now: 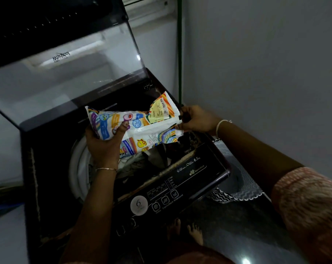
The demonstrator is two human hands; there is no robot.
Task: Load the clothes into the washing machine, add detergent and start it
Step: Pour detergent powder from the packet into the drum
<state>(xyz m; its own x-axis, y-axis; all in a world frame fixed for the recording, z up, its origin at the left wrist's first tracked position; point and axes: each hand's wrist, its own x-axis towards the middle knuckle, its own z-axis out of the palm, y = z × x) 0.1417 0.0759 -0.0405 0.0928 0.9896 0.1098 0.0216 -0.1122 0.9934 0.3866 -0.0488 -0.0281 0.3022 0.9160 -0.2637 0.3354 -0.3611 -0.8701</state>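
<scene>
Glossy plastic packet (136, 126) hangs over the open washer (47, 149): your left hand (104, 141) grips its left end, thumb curled across the front, and your right hand (197, 119) pinches its right edge. The lid (66, 82) stands raised behind, with the wall (256, 63) close on the right. Clothes (142, 164) lie in the drum (76, 168).

A plain grey wall (266, 63) fills the right side. A thin dark green pipe (179, 54) runs vertically down the corner. A black-and-white zigzag mat (245, 189) lies on the dark glossy floor (237, 220).
</scene>
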